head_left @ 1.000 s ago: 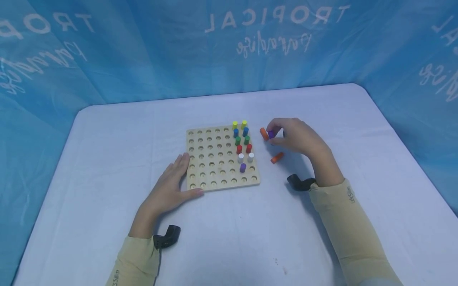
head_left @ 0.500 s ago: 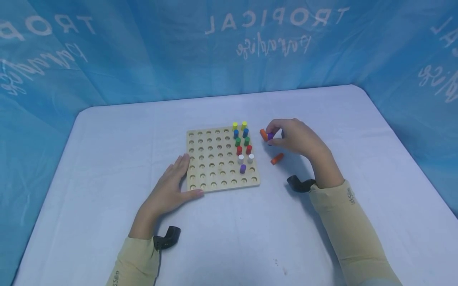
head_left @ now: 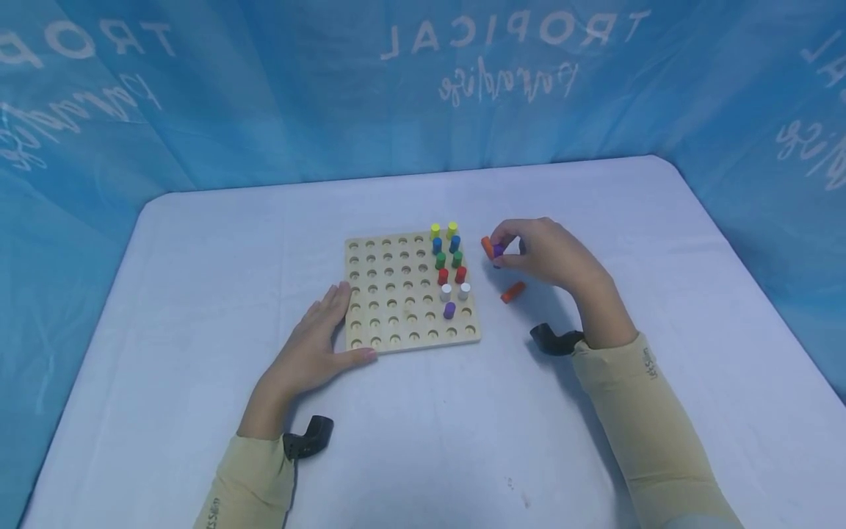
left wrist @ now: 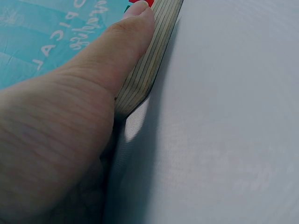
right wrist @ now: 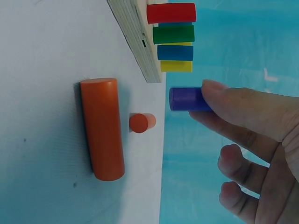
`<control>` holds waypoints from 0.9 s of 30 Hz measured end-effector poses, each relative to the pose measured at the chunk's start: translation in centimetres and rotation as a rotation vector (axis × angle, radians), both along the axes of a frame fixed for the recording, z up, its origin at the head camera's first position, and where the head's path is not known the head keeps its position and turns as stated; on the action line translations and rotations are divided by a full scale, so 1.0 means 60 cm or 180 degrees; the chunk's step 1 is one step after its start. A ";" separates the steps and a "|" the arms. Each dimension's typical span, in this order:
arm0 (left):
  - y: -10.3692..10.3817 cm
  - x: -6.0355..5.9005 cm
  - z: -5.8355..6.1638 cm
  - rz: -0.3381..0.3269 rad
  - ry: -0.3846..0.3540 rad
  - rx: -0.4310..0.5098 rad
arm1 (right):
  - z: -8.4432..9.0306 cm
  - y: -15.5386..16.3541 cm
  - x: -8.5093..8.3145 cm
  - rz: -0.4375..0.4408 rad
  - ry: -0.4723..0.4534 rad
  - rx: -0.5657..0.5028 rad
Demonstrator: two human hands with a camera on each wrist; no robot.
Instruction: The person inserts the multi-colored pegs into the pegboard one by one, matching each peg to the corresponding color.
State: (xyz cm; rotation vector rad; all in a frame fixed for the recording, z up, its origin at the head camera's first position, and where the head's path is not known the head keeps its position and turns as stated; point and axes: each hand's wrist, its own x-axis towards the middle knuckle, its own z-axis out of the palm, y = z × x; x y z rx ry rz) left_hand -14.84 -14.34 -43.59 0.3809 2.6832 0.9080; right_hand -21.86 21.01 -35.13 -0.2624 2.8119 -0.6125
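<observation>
A square wooden pegboard [head_left: 396, 294] lies on the table, its two right-hand columns partly filled with upright pegs in yellow, blue, green, red and white, plus one purple peg [head_left: 449, 311]. Along its left edge and near-left corner rests my left hand [head_left: 311, 353], fingers straight; in the left wrist view the thumb [left wrist: 126, 39] lies against the board's layered edge. Beyond the board's right side, my right hand [head_left: 551, 250] pinches another purple peg [right wrist: 189, 99] between thumb and index finger. In the right wrist view its other fingers are loosely bent.
Two orange pegs lie right of the board: one orange peg [head_left: 512, 292] nearer me, the other orange peg [head_left: 487, 247] close beside the right fingertips. A white cloth [head_left: 423, 426] covers the table. Blue printed curtains [head_left: 330, 95] stand behind and at the sides.
The purple peg in my right hand has shifted very slightly left and toward me, close by the far orange peg. My left hand stays in place on the board.
</observation>
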 end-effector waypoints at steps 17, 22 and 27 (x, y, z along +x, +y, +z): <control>0.000 0.000 0.004 -0.0030 0.0028 0.0007 | 0.030 -0.024 0.026 0.0309 0.0037 -0.0104; 0.001 0.001 0.005 -0.0028 0.0022 0.0020 | 0.036 -0.031 0.034 0.0445 -0.0065 -0.0075; 0.000 0.001 0.002 -0.0032 0.0019 0.0015 | 0.038 -0.039 0.039 0.0543 -0.0216 -0.0035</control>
